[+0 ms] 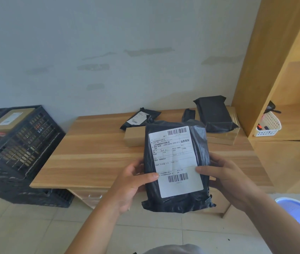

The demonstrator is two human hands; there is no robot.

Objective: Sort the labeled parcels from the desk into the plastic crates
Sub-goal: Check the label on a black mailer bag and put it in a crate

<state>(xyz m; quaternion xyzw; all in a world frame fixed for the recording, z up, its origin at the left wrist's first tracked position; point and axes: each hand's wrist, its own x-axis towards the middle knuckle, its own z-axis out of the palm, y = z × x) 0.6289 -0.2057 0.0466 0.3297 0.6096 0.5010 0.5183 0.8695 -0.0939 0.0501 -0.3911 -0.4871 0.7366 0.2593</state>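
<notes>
Bare desk (90,149) lies open leftward toward the black crate (17,153); parcels (217,114) crowd its far-right corner.

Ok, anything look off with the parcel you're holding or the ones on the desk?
Nothing serious. The black parcel, gripped by the left hand and right hand, has a creased label that stays readable. On the desk, another black parcel lies tilted on a cardboard box.

Grey wall (109,43); tiled floor (26,226); shelving (283,70)
</notes>
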